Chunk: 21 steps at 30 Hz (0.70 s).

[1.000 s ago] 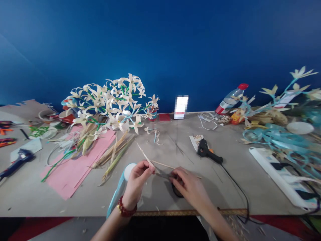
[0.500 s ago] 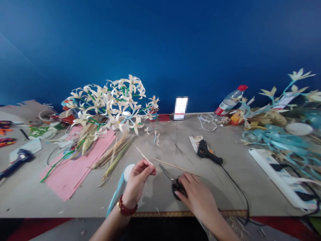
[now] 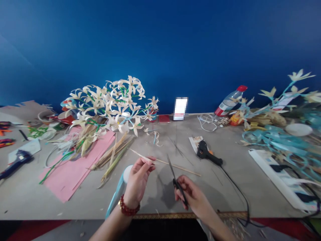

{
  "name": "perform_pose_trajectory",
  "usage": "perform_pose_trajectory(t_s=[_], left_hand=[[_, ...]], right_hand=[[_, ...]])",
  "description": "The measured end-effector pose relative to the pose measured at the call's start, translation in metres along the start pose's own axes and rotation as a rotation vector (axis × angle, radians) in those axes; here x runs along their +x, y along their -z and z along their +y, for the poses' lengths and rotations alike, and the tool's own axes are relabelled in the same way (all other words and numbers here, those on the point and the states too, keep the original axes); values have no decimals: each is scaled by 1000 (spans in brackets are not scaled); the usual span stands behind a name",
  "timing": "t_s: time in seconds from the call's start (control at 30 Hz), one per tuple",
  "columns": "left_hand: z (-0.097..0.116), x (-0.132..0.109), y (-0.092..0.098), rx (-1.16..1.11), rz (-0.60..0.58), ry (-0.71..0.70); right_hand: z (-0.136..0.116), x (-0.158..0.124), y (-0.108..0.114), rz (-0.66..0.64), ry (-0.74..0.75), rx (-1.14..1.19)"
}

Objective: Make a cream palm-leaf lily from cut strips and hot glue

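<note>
My left hand (image 3: 139, 177) pinches a thin pale strip of dried husk (image 3: 138, 154), which points up and to the left from my fingertips. My right hand (image 3: 192, 192) grips black-handled scissors (image 3: 176, 183) above the table, the blades pointing away from me and looking closed. Behind the scissors a thin wooden stick (image 3: 179, 166) lies on the table. Beside my left wrist sits a roll of light blue ribbon (image 3: 117, 192) with a white round face, partly hidden by the hand.
A black glue gun (image 3: 208, 154) rests at right, its cord running to the front edge. Pink paper sheets (image 3: 72, 180) and dried husks (image 3: 115, 160) lie left. White husk flowers (image 3: 112, 103) stand behind them. A power strip (image 3: 273, 184), blue ribbons (image 3: 273, 137) and a tilted bottle (image 3: 229, 102) are right.
My right hand has picked the scissors up off the table and turned them more upright. My left hand stays nearly in place, with the husk strip tilted lower to the left.
</note>
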<state>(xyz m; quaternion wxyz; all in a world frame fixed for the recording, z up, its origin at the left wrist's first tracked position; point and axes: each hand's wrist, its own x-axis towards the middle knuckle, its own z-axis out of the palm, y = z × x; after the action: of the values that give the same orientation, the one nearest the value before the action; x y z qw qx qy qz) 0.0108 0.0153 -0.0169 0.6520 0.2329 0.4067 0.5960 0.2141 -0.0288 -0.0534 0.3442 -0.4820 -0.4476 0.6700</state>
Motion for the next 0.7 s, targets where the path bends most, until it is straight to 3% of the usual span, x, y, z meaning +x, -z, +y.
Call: perform_pose_trajectory(t_s=[0.2,0.33,0.7], left_hand=[[-5,-3,-9,-32,-56,23],[-5,-4,-13,-60,-69,32],[-7,-6,-16,-45,-125,34]], right_hand=[[-8,3,-25,-108,121,178],[-13,5,-27,-111,169,152],[-20,6,-28,-102,125,175]])
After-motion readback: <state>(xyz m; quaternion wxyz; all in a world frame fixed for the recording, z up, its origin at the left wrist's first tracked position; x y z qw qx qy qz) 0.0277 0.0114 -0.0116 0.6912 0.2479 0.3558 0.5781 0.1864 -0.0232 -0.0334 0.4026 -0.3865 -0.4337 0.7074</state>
